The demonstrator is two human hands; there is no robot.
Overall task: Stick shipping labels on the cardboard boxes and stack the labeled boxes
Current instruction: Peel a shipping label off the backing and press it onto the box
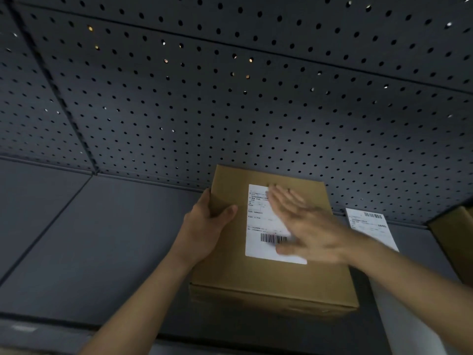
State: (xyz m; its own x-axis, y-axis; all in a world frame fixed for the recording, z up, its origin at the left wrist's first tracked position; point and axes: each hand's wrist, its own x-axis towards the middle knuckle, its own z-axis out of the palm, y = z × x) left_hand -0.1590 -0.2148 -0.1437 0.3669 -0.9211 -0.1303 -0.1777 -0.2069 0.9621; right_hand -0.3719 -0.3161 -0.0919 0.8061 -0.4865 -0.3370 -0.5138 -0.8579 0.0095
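A brown cardboard box (230,272) lies flat on the dark grey work surface (89,239), its far end against the pegboard. A white shipping label (258,226) with a barcode sits on the box top. My right hand (307,226) lies flat on the label with straight fingers, blurred by motion. My left hand (204,221) grips the box's left edge, thumb on top. A second white label sheet (371,226) lies on the surface to the right, partly hidden by my right forearm.
A dark perforated pegboard wall (256,85) rises right behind the box. Another cardboard box (455,242) shows at the right edge. The work surface stretches to the left of the box, and its front edge runs along the bottom of the view.
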